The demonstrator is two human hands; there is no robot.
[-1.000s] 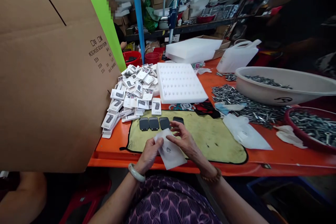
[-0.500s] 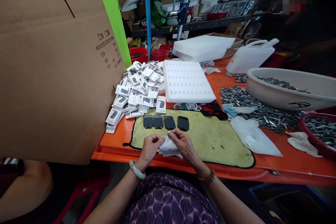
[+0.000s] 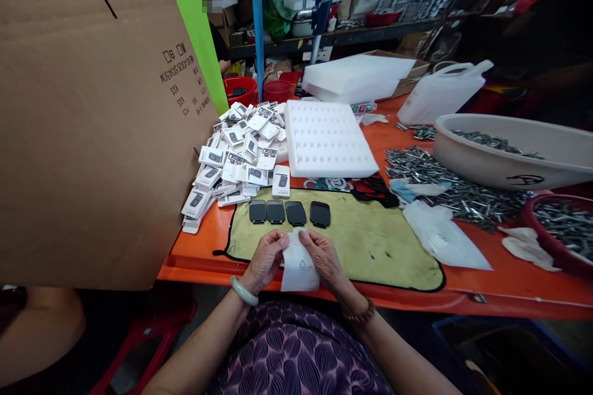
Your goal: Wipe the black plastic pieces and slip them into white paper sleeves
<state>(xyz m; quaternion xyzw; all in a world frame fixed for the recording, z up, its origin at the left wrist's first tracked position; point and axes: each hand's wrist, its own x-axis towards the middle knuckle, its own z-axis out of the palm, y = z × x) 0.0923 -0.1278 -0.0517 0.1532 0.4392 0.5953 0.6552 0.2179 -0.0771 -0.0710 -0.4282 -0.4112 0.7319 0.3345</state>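
A small white plastic bag (image 3: 300,268) with a triangular recycling mark hangs between my hands at the table's near edge. My left hand (image 3: 267,258) pinches its upper left corner, and my right hand (image 3: 323,257) pinches the upper right side. Just beyond my fingers, several flat black devices lie in a row on a yellow-green cloth (image 3: 365,244); the rightmost black device (image 3: 320,214) sits slightly apart. Behind them, a heap of small white boxes (image 3: 245,154) printed with a dark device is piled up on the left.
A large cardboard box (image 3: 92,136) walls off the left side. A white foam tray (image 3: 328,139) lies behind the cloth. To the right are loose metal parts (image 3: 417,166), a white basin (image 3: 500,163), a red basin (image 3: 537,216) and a plastic bag (image 3: 440,234). Another person's arm shows at lower left.
The white bag was bunched between my fingers; now it hangs flatter and lower, with its mark facing me. Both hands still grip it. The view has shifted slightly.
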